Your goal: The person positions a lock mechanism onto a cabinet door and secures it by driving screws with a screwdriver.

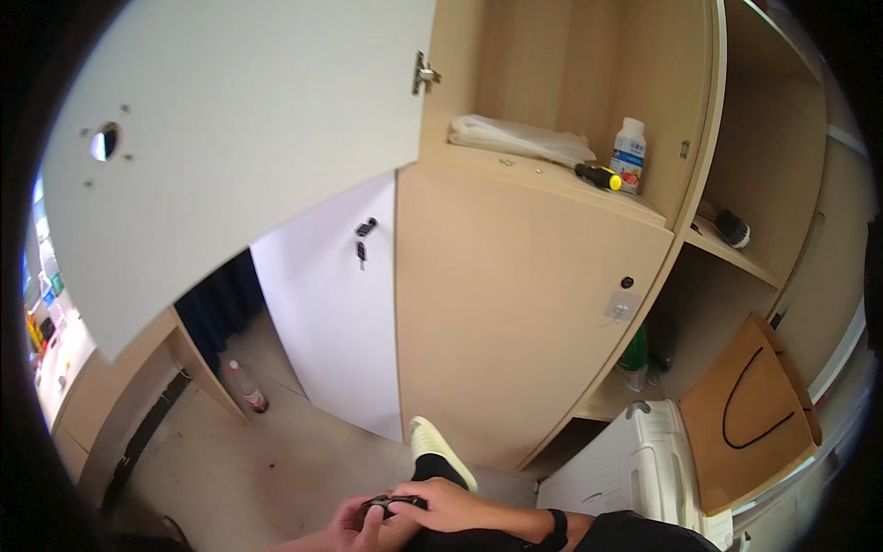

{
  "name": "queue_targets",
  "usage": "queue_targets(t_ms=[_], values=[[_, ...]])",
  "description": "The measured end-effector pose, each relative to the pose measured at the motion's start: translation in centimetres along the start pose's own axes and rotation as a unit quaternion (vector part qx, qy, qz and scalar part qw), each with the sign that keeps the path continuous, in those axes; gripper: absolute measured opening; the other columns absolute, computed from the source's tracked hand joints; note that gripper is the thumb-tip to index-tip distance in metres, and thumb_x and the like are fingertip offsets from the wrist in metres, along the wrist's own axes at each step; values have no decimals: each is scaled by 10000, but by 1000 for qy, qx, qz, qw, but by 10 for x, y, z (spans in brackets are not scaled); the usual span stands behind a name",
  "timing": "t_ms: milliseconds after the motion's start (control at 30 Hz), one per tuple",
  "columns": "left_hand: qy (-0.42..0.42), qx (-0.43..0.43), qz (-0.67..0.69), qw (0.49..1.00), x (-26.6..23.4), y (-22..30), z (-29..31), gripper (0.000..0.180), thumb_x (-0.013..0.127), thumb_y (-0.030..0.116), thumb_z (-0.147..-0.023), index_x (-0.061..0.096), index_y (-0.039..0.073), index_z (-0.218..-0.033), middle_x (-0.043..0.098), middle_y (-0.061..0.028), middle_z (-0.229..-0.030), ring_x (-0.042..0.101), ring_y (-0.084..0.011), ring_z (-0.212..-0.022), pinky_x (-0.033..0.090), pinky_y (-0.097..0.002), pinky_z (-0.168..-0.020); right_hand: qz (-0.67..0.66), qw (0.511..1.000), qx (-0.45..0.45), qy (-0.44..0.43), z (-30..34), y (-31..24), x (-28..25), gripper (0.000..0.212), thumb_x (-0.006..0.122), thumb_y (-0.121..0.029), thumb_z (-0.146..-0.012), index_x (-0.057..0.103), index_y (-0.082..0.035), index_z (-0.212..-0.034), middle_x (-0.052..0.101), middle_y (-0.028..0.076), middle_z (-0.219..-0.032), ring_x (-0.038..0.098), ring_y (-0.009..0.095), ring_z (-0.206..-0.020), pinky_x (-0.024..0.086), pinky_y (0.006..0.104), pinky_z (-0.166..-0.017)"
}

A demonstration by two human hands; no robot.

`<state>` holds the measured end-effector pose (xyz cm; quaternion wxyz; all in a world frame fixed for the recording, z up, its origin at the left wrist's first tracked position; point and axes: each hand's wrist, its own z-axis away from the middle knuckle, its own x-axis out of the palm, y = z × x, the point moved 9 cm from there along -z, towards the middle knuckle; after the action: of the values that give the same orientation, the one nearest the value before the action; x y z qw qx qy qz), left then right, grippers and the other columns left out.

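Small black part [378,502], held two-handed

L hand [353,526] & R hand [444,505] grasp it, near ctr. Done: flat white door [258,110], far L, open; outstanding, seemingly: its unfilled round hole [104,140]. Far R, beige wooden shelf [556,178]: black-yellow tool [598,176], tiny brassy bits [507,163]. White hard-shell case [614,460], near R, may crowd R arm [578,529].

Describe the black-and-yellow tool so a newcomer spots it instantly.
Find the open beige cabinet compartment. On its shelf stands a white bottle; the tool lies near the bottle's base, toward the left. Black with a bright yellow end, it differs clearly from the bottle and the folded translucent plastic.
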<state>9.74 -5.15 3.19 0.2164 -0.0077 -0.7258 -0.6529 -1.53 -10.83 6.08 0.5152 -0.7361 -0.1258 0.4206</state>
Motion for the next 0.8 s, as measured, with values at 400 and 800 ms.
queue_targets(t_ms=[400, 800], values=[[13, 131, 22, 991, -28, 20, 10, 152, 527, 10, -856, 498, 17, -1005, 561, -58, -910, 546, -127, -822, 425, -248, -800, 20, 998, -34, -52, 6, -43, 21, 237, 529, -233, -884, 558, -36, -1012, 590, 155, -737, 556, 277, -599, 431, 335, -569], [125, 115, 169, 971, -75, 0, 9, 116, 488, 125, -918, 516, 29, -977, 562, -69, -830, 614, -214, -719, 493, -299, -572, 27, 975, -18, 220, 19, -89, -152, 246, 520, -259, -910, 577, -29, -844, 500, -16, -612, 420, 40, -547, 356, 225, -488]])
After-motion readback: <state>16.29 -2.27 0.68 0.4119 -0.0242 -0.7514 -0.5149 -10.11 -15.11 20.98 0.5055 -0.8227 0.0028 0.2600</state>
